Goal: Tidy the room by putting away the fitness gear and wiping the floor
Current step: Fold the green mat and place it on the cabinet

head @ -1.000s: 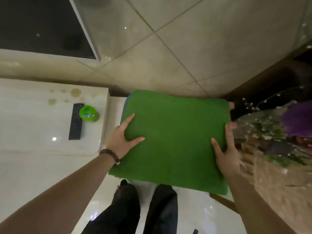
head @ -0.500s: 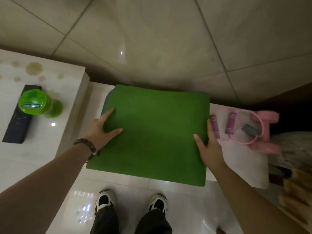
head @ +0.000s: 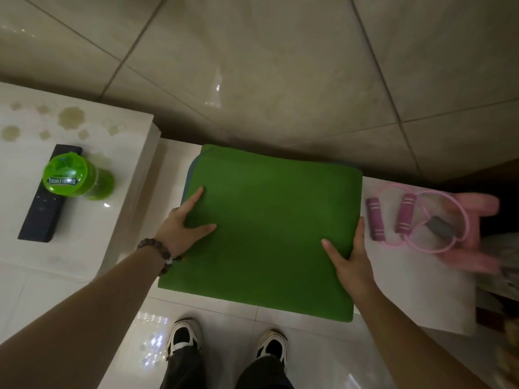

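A folded green exercise mat (head: 269, 220) lies flat on a low white ledge (head: 415, 299), its near edge overhanging the front. My left hand (head: 185, 223) rests on the mat's left side with fingers spread. My right hand (head: 351, 254) clasps the mat's right edge, thumb on top and fingers down the side. To the right of the mat lies a pink skipping rope (head: 415, 217) with two purple handles, coiled beside a pink dumbbell (head: 474, 228).
A taller white cabinet (head: 84, 254) stands at the left, carrying a black remote (head: 42, 211) and a green bottle (head: 75, 178). A tiled wall rises behind the ledge. My shoes (head: 224, 338) stand on the glossy floor right in front of it.
The view has swung right and downward, revealing the rope and dumbbell. The mat has settled flat on the ledge, and both hands stay on it.
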Tool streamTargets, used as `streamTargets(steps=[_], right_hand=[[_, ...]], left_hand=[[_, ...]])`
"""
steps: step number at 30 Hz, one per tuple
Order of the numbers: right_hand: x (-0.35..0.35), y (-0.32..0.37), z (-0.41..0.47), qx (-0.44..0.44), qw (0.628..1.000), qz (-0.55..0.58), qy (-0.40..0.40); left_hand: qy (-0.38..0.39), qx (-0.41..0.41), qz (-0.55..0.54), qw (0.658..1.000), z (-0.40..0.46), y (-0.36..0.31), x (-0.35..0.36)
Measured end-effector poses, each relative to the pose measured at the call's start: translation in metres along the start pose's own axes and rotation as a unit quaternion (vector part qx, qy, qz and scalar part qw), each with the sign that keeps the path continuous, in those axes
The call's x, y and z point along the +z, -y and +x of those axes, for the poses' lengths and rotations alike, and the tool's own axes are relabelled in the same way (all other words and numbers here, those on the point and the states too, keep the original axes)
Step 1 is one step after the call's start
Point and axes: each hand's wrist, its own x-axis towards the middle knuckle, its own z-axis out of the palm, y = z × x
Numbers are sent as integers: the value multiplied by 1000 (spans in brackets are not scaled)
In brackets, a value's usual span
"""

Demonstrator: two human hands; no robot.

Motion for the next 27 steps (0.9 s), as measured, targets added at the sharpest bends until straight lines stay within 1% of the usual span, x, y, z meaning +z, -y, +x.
streamTargets(steps=[3,7,9,12,14,16,19,22,25,27], right_hand=[[4,0,-2,-26,999,-10,-26],[16,11,-8,-60,998,7,-26],[27,16,-12,-66,997,4,-28],[42,14,-11,-36,999,-21,-9],[46,12,-6,-21,999,-39,0],[45,14,0,-26,999,-43,-7],[40,19,8,-54,997,-47,-41],[43,20,14,-57,994,-89,-33],[44,21,15,-43,989,-138,-18],[42,23,15,-27,990,-140,-5]], left_hand=[[-12,21,-37,999,0,0,-5],[-48,21,-76,996,-7,7,-22],[-56,14,-54,997,-9,14,-32],[-30,-16,-11,999,-7,14,-37],[-28,-29,19,999,-2,11,-35],[-42,-15,30,999,2,4,-34],[-60,14,12,998,5,0,-37],[-57,17,11,998,6,2,-33],[-36,-5,70,997,5,7,-28],[-43,-14,167,985,4,9,-25]])
